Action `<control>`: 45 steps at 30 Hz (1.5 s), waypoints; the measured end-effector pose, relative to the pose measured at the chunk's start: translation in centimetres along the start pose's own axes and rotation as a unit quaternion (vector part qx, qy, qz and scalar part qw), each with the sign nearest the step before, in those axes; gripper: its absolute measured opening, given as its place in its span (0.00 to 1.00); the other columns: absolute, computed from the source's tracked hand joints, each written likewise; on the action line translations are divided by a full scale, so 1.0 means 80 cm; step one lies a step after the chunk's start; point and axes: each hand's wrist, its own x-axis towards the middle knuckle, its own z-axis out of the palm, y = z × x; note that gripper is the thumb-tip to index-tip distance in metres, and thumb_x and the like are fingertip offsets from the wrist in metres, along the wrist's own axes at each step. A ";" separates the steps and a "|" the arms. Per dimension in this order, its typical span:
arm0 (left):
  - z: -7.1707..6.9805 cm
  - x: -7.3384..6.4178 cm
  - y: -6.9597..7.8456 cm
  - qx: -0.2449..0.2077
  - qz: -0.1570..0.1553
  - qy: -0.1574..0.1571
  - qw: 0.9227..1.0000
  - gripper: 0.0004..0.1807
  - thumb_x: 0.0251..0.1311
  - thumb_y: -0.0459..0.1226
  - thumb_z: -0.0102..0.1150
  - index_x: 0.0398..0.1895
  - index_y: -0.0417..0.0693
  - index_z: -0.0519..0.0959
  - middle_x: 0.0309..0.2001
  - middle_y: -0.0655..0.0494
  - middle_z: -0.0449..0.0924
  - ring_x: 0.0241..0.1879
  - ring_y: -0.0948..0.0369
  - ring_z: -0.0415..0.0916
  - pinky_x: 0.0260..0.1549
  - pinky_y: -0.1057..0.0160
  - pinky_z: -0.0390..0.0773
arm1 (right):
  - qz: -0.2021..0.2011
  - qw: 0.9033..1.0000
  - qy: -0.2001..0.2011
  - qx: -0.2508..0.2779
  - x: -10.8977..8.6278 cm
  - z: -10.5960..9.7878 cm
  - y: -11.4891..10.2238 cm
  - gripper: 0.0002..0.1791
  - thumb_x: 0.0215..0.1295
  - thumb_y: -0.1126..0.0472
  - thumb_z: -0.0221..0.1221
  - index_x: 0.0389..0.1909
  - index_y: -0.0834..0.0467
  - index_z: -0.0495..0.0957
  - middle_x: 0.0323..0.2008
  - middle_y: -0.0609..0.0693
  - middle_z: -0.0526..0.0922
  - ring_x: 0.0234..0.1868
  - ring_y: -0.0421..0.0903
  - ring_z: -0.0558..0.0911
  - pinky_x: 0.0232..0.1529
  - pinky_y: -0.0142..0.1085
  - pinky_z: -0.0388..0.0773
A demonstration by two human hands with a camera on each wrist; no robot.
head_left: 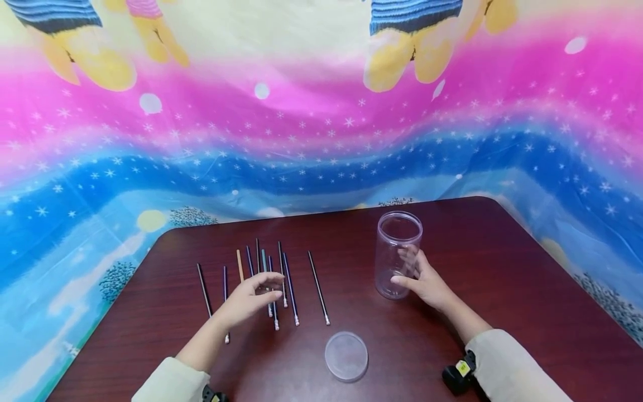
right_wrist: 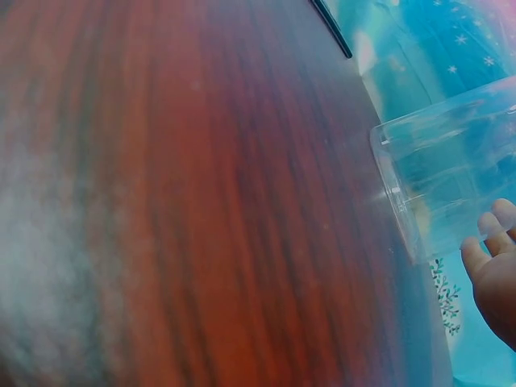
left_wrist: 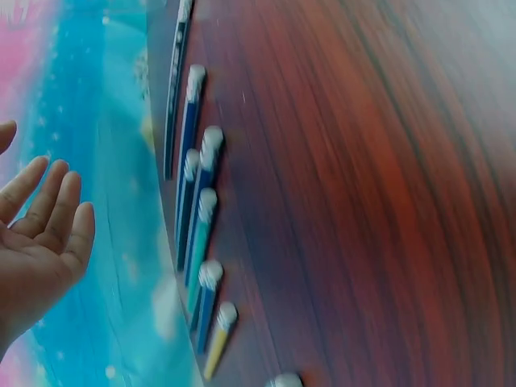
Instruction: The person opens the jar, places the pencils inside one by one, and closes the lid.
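A clear plastic jar [head_left: 388, 262] stands upright and lidless at the right of the table. My right hand [head_left: 424, 282] grips its near right side, thumb in front and fingers partly seen through the plastic. In the right wrist view, the fingers [right_wrist: 474, 256] overlap the side of the jar [right_wrist: 443, 173]. Over on the left, my left hand [head_left: 248, 298] hovers above several pencils [head_left: 290, 287], fingers loosely bent and holding nothing. The left wrist view shows that hand [left_wrist: 44, 234] with its palm visible and the pencils' eraser ends beside it.
A round clear lid [head_left: 346, 356] lies flat near the front middle of the dark red wooden table [head_left: 402, 352]. One black pencil [head_left: 318, 287] lies apart, between the other pencils and the jar. A printed cloth [head_left: 311, 128] hangs behind the table.
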 end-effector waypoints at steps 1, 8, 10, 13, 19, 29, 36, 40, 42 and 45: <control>-0.004 -0.002 -0.003 0.004 -0.008 0.009 1.000 0.21 0.55 0.41 0.53 0.51 0.40 0.69 0.48 0.44 0.70 0.46 0.52 0.67 0.39 0.59 0.71 | -0.001 1.000 0.001 0.001 -0.001 0.000 0.000 0.41 0.53 0.63 0.59 0.61 0.62 0.43 0.59 0.63 0.56 0.60 0.58 0.54 0.55 0.54 0.50; -0.026 -0.006 -0.028 0.003 -0.046 0.049 0.998 0.21 0.56 0.37 0.52 0.51 0.35 0.68 0.48 0.40 0.70 0.47 0.51 0.68 0.38 0.61 0.70 | -0.004 1.000 0.004 0.010 -0.002 0.001 0.001 0.41 0.52 0.65 0.59 0.61 0.61 0.43 0.59 0.63 0.56 0.60 0.57 0.55 0.55 0.53 0.51; -0.031 -0.006 -0.034 -0.003 -0.060 0.060 0.996 0.21 0.56 0.37 0.52 0.51 0.35 0.67 0.48 0.40 0.70 0.46 0.51 0.68 0.39 0.60 0.70 | -0.007 1.000 0.005 0.008 -0.001 0.001 0.001 0.41 0.52 0.65 0.59 0.61 0.61 0.44 0.59 0.63 0.56 0.60 0.57 0.55 0.55 0.53 0.51; -0.040 -0.006 -0.040 0.005 -0.067 0.074 0.995 0.21 0.56 0.37 0.51 0.51 0.34 0.67 0.48 0.39 0.69 0.46 0.51 0.68 0.41 0.59 0.70 | -0.013 1.000 0.005 0.007 0.000 0.001 0.000 0.41 0.52 0.65 0.59 0.61 0.62 0.44 0.59 0.63 0.56 0.60 0.57 0.55 0.55 0.53 0.51; -0.059 -0.005 -0.057 0.019 -0.076 0.112 0.991 0.20 0.56 0.35 0.51 0.51 0.32 0.67 0.47 0.38 0.70 0.45 0.50 0.68 0.43 0.56 0.69 | -0.024 1.000 0.008 -0.002 0.000 0.002 -0.001 0.40 0.52 0.65 0.59 0.60 0.63 0.44 0.58 0.62 0.57 0.59 0.56 0.56 0.55 0.36 0.57; -0.084 -0.014 -0.087 0.047 -0.124 0.158 0.978 0.21 0.56 0.34 0.51 0.51 0.30 0.66 0.49 0.35 0.68 0.47 0.47 0.67 0.44 0.54 0.67 | -0.026 1.000 0.009 0.008 0.000 0.003 -0.005 0.38 0.52 0.68 0.58 0.60 0.63 0.45 0.58 0.63 0.57 0.59 0.57 0.56 0.55 0.48 0.53; -0.095 -0.021 -0.103 0.068 -0.160 0.168 0.970 0.21 0.56 0.33 0.50 0.51 0.29 0.64 0.49 0.33 0.67 0.48 0.44 0.65 0.46 0.53 0.66 | -0.029 0.999 0.007 0.019 -0.001 0.004 -0.007 0.39 0.52 0.70 0.57 0.60 0.63 0.44 0.58 0.64 0.57 0.60 0.57 0.55 0.55 0.52 0.50; -0.100 -0.022 -0.110 0.083 -0.179 0.173 0.965 0.21 0.56 0.33 0.50 0.51 0.28 0.64 0.50 0.32 0.66 0.49 0.43 0.64 0.44 0.51 0.66 | -0.027 0.999 0.007 0.017 -0.001 0.004 -0.007 0.39 0.52 0.71 0.58 0.60 0.63 0.44 0.58 0.65 0.56 0.60 0.58 0.54 0.55 0.52 0.51; -0.102 -0.022 -0.113 0.092 -0.187 0.177 0.962 0.21 0.55 0.33 0.50 0.50 0.28 0.64 0.50 0.32 0.66 0.48 0.43 0.64 0.43 0.51 0.67 | -0.026 1.000 0.008 0.016 0.000 0.004 -0.007 0.39 0.52 0.70 0.57 0.60 0.63 0.44 0.58 0.65 0.56 0.60 0.58 0.54 0.55 0.53 0.50; -0.104 -0.020 -0.118 0.111 -0.195 0.180 0.958 0.21 0.55 0.33 0.51 0.50 0.28 0.64 0.49 0.31 0.66 0.48 0.42 0.64 0.42 0.52 0.68 | -0.024 1.000 0.010 0.013 0.000 0.003 -0.007 0.39 0.52 0.70 0.58 0.60 0.63 0.44 0.58 0.64 0.56 0.60 0.58 0.54 0.55 0.53 0.51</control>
